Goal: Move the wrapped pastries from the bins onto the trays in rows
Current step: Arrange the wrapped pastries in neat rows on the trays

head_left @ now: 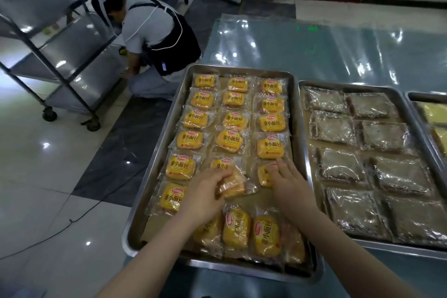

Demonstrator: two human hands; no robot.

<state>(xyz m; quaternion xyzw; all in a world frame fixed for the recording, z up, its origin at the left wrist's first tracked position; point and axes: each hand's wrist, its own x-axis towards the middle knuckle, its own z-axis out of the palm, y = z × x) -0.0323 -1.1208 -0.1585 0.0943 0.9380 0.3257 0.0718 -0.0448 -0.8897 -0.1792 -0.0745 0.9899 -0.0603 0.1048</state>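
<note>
Because each piece is a small soft bun sealed in slick, crinkly film, it should weigh next to nothing, dent under a hard squeeze, and slide easily on its neighbours. A light hold across the bun's two sides looks safest, or a pinch on the flat sealed edge of the wrapper.

Just below the middle of the frame, the left hand (205,191) holds one wrapped pastry (232,185) tilted a little above the tray. Its fingers are curled over the top and the thumb is hidden beneath. To its right, the right hand (287,181) lies with fingers nearly straight and slightly spread, and the tips press on a laid pastry (264,175) at the near end of the right-hand column.

Both are over the steel tray (158,152), where three columns of yellow packs run toward the top of the frame. The next gaps appear to be in the middle and right columns. A loose heap (251,232) of the same packs lies at the tray's lower edge. No bin is in view.

Right of it, a second tray (350,86) carries darker pastries in clear film, and a third tray (425,97) shows at the right edge. In the upper left, a person (154,38) crouches beside a wheeled steel rack (60,55).
</note>
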